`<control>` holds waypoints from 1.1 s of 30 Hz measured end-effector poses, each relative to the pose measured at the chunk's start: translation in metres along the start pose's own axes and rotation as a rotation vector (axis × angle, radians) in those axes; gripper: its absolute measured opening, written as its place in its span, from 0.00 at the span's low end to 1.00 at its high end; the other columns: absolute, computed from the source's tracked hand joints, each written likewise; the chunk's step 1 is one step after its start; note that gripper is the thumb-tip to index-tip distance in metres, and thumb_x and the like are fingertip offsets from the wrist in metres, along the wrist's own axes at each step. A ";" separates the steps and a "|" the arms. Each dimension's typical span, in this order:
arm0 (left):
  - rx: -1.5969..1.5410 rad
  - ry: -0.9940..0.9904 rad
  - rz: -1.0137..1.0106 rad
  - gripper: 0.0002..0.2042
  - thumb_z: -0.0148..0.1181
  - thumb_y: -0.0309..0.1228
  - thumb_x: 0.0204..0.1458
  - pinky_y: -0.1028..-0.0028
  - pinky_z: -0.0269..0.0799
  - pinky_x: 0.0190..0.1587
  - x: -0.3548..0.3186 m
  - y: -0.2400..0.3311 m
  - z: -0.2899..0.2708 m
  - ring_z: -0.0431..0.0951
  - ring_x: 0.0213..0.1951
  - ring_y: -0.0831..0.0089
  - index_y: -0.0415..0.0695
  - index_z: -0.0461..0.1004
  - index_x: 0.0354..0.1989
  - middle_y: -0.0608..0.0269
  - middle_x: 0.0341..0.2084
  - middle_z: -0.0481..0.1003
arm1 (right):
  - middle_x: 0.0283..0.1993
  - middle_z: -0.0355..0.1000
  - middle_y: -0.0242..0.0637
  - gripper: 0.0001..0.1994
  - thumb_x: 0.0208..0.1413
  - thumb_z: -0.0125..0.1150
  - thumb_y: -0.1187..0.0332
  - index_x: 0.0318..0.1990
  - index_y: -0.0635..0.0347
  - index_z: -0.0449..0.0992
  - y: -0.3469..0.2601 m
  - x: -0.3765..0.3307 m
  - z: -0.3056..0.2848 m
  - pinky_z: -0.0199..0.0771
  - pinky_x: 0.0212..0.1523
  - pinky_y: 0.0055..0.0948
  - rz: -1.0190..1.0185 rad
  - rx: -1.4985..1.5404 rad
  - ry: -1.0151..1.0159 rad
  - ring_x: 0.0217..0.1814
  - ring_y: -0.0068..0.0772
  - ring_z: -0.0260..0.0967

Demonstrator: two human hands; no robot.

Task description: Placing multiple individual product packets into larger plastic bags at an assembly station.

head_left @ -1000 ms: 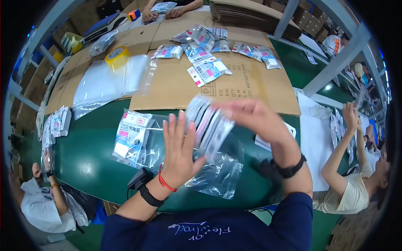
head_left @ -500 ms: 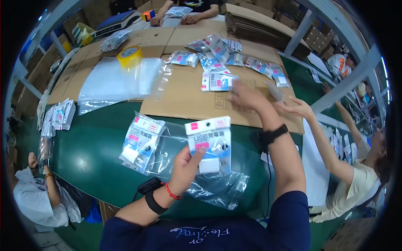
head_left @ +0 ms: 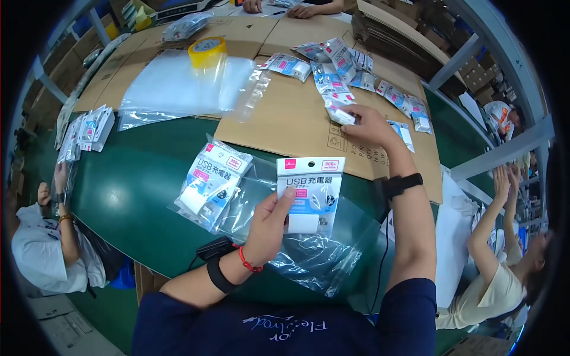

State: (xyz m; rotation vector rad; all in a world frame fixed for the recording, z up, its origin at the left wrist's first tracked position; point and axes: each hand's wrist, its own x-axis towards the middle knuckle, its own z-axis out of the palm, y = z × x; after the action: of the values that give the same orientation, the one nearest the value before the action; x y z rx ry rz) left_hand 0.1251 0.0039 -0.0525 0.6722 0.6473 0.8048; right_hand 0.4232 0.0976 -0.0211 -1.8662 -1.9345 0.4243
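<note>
My left hand pinches a white and blue charger pack by its left edge, upright above the green table. A clear plastic bag lies beneath it. Just left, several like packs are stacked partly on that bag. Out over the cardboard, my right hand is closed on the edge of another charger pack, below a loose pile of packs. A single pack lies partly hidden behind my right wrist.
Flat cardboard covers the far table. Clear bags and a yellow tape roll lie on it. More packs sit at the left edge. Co-workers are at left, right and far side; a metal post rises at right.
My right hand has closed on a pack near the pile. A pack now lies by my right wrist, and the right co-worker's hands have drawn back. The view has shifted slightly.
</note>
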 end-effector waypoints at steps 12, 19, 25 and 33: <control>-0.180 -0.201 -0.094 0.18 0.50 0.40 0.61 0.78 0.73 0.42 -0.003 0.018 0.005 0.77 0.40 0.78 0.38 0.69 0.51 0.61 0.41 0.75 | 0.52 0.66 0.42 0.30 0.40 0.70 0.72 0.55 0.62 0.70 -0.154 -0.147 0.008 0.67 0.45 0.29 -0.352 -0.069 0.166 0.45 0.38 0.65; 0.130 -0.245 0.029 0.18 0.58 0.31 0.55 0.76 0.73 0.46 -0.008 0.009 0.004 0.75 0.43 0.77 0.38 0.67 0.53 0.63 0.44 0.74 | 0.56 0.63 0.42 0.31 0.44 0.66 0.74 0.59 0.62 0.65 -0.157 -0.173 0.029 0.66 0.47 0.31 -0.307 -0.209 0.159 0.47 0.37 0.64; 0.222 -0.377 0.092 0.22 0.63 0.26 0.51 0.75 0.72 0.47 -0.014 0.010 -0.002 0.75 0.43 0.78 0.40 0.67 0.54 0.65 0.44 0.74 | 0.50 0.69 0.37 0.22 0.50 0.61 0.74 0.55 0.65 0.69 -0.124 -0.184 0.027 0.65 0.41 0.26 -0.039 0.712 0.574 0.39 0.28 0.66; 0.512 -0.323 0.541 0.25 0.62 0.26 0.51 0.71 0.66 0.56 -0.011 0.007 0.011 0.71 0.51 0.72 0.41 0.63 0.59 0.59 0.51 0.71 | 0.42 0.77 0.39 0.11 0.48 0.60 0.74 0.40 0.65 0.78 -0.147 -0.199 0.006 0.72 0.38 0.25 -0.210 0.433 0.444 0.37 0.32 0.73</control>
State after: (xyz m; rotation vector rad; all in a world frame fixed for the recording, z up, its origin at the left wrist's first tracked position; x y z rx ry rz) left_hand 0.1244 -0.0046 -0.0372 1.4537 0.3719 1.0039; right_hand 0.2956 -0.1079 0.0293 -1.3314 -1.5656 0.2996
